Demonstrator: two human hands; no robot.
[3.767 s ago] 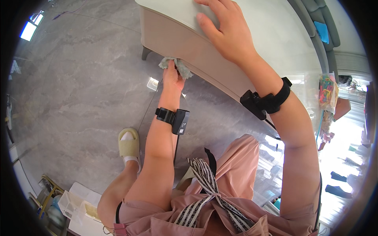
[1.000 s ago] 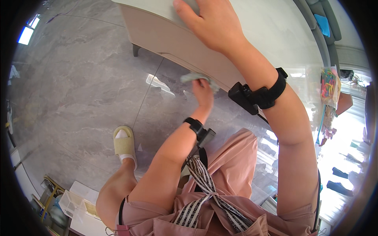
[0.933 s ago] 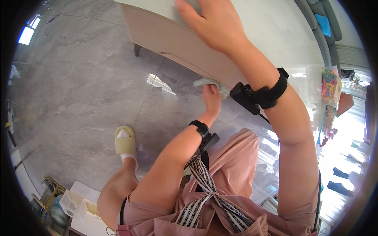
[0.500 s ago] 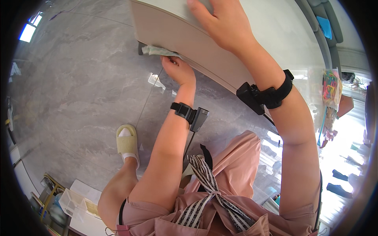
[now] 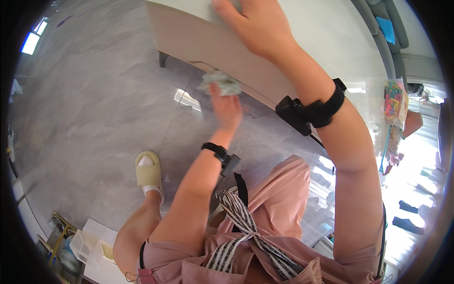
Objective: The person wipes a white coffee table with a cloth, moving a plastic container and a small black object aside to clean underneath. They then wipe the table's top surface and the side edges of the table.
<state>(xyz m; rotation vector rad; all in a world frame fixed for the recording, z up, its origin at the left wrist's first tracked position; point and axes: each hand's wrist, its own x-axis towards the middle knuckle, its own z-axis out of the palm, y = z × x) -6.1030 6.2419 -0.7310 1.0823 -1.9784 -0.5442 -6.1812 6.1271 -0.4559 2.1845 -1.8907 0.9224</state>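
Observation:
A pale grey-green cloth (image 5: 221, 81) is in my left hand (image 5: 227, 111), bunched and slightly smeared by motion. This hand is at the lower edge of the light-coloured low table (image 5: 189, 40), in front of its side panel. Up on the white tabletop lies my right hand (image 5: 261, 26), thumb spread away from the fingers, with nothing visible in it. The picture's upper edge cuts off its fingertips. A black strap with a small device sits on each of my forearms.
A dark table leg (image 5: 163, 59) stands on the grey tiled floor (image 5: 104, 104). On the right are a grey sofa (image 5: 399, 28) with a blue item (image 5: 387, 30) and a clear bag of colourful pieces (image 5: 393, 102). A white container (image 5: 85, 244) is at lower left.
My left hand has moved right and slightly toward me along the table's lower edge, carrying the cloth away from the leg. My right hand stays on the tabletop while the view shifts slightly.

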